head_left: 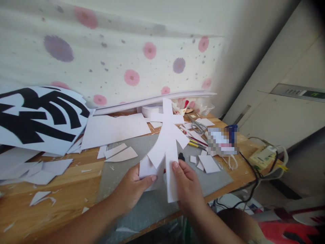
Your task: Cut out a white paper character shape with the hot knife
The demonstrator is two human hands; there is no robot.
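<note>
A white paper cutout [166, 134], shaped like a written character with a cross-like top and splayed strokes, is held up over the grey cutting mat [114, 179]. My left hand [133, 186] pinches its lower left part, thumb on top. The paper there looks folded or layered; I cannot tell whether a separate piece lies under it. My right hand [189, 183] grips the straight lower right stroke between thumb and fingers. Paper offcuts [122, 153] lie on the mat beyond my left hand, and small square scraps [208, 163] to the right of my right hand.
Large sheets with black lettering [38, 118] lean at the left. A white sheet [114, 130] lies behind the mat. Scissors [198, 126] and pens sit at the back right. Cables and a power strip [264, 157] edge the wooden table [76, 200] at right.
</note>
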